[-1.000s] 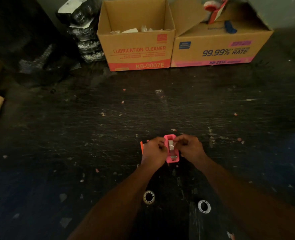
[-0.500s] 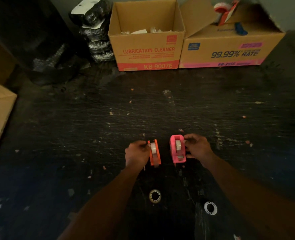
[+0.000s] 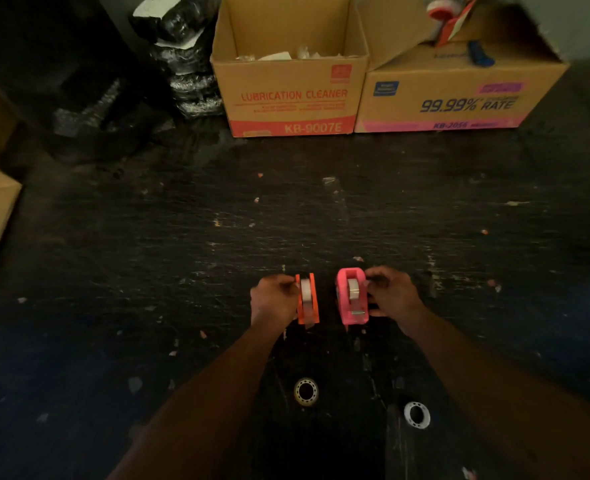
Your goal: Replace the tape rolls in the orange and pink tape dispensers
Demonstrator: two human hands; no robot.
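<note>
Nearest on the dark desk lie two empty tape cores. Behind them stand two dispensers, each with one roll: the left hand grips the orange dispenser, the right hand grips the pink dispenser. Far back, two cartons: "LUBRICATION CLEANER KB-9007E" and "99.99% RATE".

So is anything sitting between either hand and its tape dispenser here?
Nothing visible. The left hand is already against the outer side of the orange dispenser, and the right hand touches the pink dispenser. The two loose rings lie nearer the person, out of the way.
</note>
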